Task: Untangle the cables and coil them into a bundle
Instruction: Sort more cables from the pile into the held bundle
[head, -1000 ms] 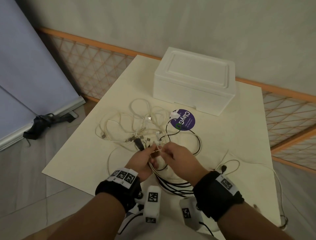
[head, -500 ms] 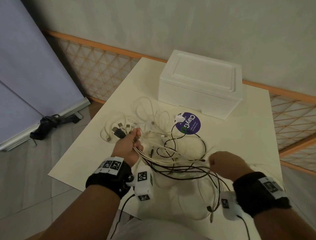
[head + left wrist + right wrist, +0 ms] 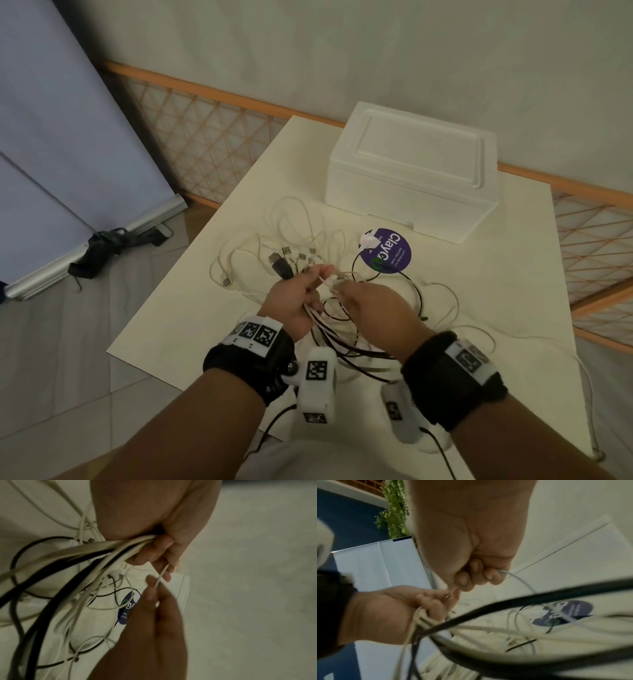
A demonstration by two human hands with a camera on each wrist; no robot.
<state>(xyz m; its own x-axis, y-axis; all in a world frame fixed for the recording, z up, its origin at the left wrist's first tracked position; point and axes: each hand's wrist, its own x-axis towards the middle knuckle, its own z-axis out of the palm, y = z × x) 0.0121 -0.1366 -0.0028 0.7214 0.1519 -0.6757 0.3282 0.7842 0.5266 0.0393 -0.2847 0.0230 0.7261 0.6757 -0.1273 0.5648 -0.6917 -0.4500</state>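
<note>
Right hand [image 3: 371,308] back at left hand [image 3: 294,301], fingers pinching cables [image 3: 346,337]; cream table [image 3: 479,291], foam box [image 3: 414,178].

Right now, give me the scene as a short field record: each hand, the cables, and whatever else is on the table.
left hand: grips a bundle of white and black cables, plug ends fanned out beyond the fingers
right hand: pinches one thin white cable beside the left hand
loose cables: looped, still tangled on the table
foam box: closed, at the table's far side
purple round sticker: between box and hands
coil: not yet formed
</note>
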